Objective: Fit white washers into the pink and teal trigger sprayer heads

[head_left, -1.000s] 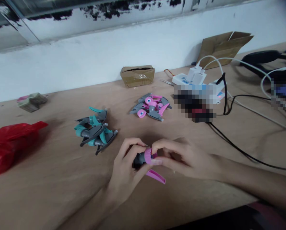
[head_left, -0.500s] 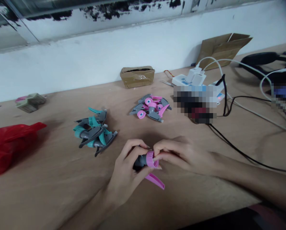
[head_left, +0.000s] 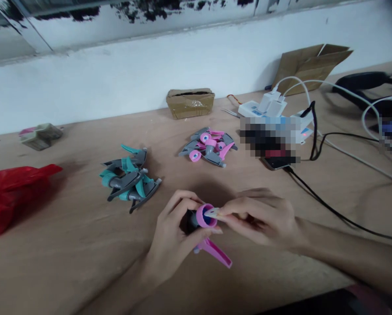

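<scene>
My left hand [head_left: 174,234] is wrapped round a grey and pink trigger spray head [head_left: 193,220]. Its pink ring cap [head_left: 202,216] faces right and shows dark blue inside, while the pink trigger [head_left: 217,253] sticks out below the hand. Between thumb and fingertips, my right hand [head_left: 259,216] pinches a small whitish flat piece [head_left: 212,213] whose tip is at the cap's mouth. How deep the tip reaches is unclear. Beyond the hands lie a pile of grey and pink spray heads [head_left: 210,151] and, further left, a pile of grey and teal ones [head_left: 130,180].
A red plastic bag [head_left: 15,192] lies at the left, with a greenish block [head_left: 41,136] behind it. A small carton [head_left: 191,105] stands near the wall. To the right are a power strip [head_left: 250,109] with chargers, a phone [head_left: 279,162], cables and an open cardboard box [head_left: 301,70].
My right hand has drawn back slightly to the right from the cap, and the whitish piece now shows in its fingers. The cap has turned so its inside is more visible.
</scene>
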`<state>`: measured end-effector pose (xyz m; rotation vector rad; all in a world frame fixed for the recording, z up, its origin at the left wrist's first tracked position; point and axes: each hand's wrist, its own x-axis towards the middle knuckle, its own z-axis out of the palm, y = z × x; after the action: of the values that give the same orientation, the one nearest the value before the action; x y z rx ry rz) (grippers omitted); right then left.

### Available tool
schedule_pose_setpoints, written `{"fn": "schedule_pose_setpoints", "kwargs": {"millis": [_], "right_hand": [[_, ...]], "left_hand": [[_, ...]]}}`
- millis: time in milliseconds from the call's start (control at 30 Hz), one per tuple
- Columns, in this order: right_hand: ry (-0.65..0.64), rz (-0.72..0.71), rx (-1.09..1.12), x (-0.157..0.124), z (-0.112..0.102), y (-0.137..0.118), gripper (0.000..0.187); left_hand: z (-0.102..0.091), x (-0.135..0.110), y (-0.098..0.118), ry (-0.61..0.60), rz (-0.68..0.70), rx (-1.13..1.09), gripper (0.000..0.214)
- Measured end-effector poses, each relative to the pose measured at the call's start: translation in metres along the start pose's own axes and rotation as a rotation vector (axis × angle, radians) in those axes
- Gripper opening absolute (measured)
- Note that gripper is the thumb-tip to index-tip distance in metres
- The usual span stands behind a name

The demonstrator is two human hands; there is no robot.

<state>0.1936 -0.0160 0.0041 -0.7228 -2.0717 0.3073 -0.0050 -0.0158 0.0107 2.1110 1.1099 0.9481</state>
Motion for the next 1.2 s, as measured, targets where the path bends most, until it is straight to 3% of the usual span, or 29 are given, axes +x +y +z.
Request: {"fn": "schedule_pose_setpoints", "kwargs": {"millis": [167, 367, 633, 800, 967, 1100, 1200], "right_hand": [[-0.008, -0.06, -0.001, -0.0026, 0.0045, -0.0005, 0.01], [-0.013, 0.077, 0.178, 0.0007, 0.0067, -0.0009, 0.007], [-0.141, 0.148, 0.302, 0.0062, 0.0023, -0.0021, 0.01], [-0.145, 0.069, 0.264, 0.003, 0.004, -0.0006, 0.017], [-0.147, -0.059, 0.077, -0.0002, 0.0047, 0.0012, 0.019], [-0.067, -0.175, -0.04, -0.0009, 0.0058, 0.0, 0.022], [-0.042, -0.158, 0.004, -0.0011, 0.0066, -0.0008, 0.017]], "left_hand": [[0.0038, -0.0035, 0.0017, -0.008, -0.013, -0.028, 0.018], [0.003, -0.0026, -0.0018, 0.016, -0.035, -0.009, 0.021], [0.0021, -0.0028, -0.0013, 0.009, -0.034, -0.001, 0.02], [0.0008, -0.0042, -0.0047, 0.002, -0.072, -0.011, 0.02], [0.0007, -0.0053, -0.0053, -0.01, -0.06, -0.021, 0.018], [0.0001, -0.0062, -0.0039, -0.029, -0.016, -0.019, 0.018], [-0.0003, -0.0062, -0.0034, -0.032, 0.004, -0.014, 0.018]]}}
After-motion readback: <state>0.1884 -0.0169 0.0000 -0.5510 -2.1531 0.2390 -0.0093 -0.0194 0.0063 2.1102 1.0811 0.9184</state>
